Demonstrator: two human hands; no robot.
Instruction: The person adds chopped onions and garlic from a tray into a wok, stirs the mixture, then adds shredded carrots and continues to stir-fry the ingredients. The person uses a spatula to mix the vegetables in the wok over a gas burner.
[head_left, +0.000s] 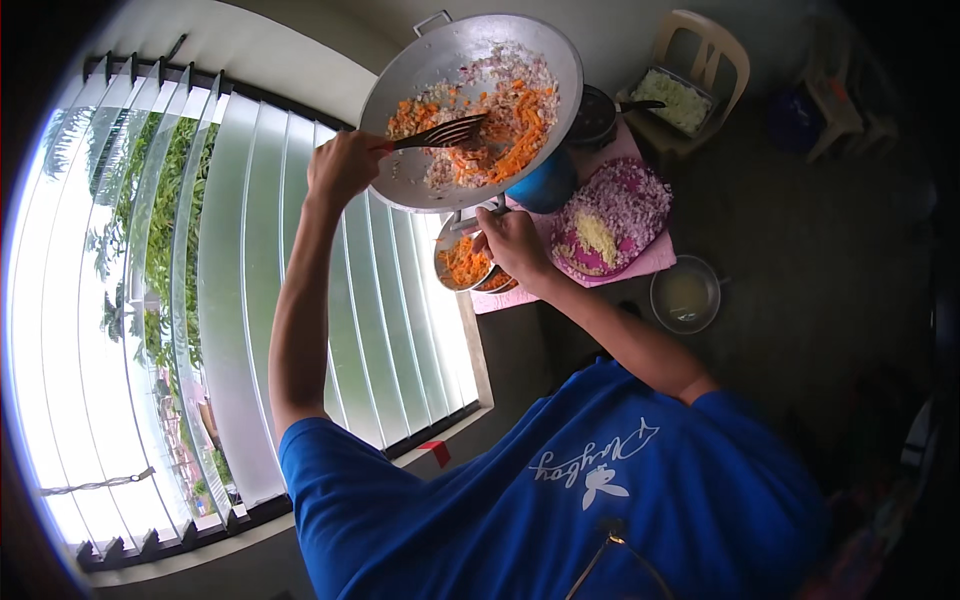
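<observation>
My left hand grips the handle of a dark slotted turner. Its slotted end rests in chopped food inside a wide metal wok. In the wok, orange carrot shreds lie among chopped onion and other small pale bits I cannot identify. My right hand holds the wok's near loop handle; another loop handle sticks out at the far side. What supports the wok is hidden beneath it.
Beside the wok, a pink-covered table bears carrot bowls, a blue container, a dark frying pan and a magenta tray of chopped onion. A chair holds shredded greens. Louvred windows stand left; a bowl sits right.
</observation>
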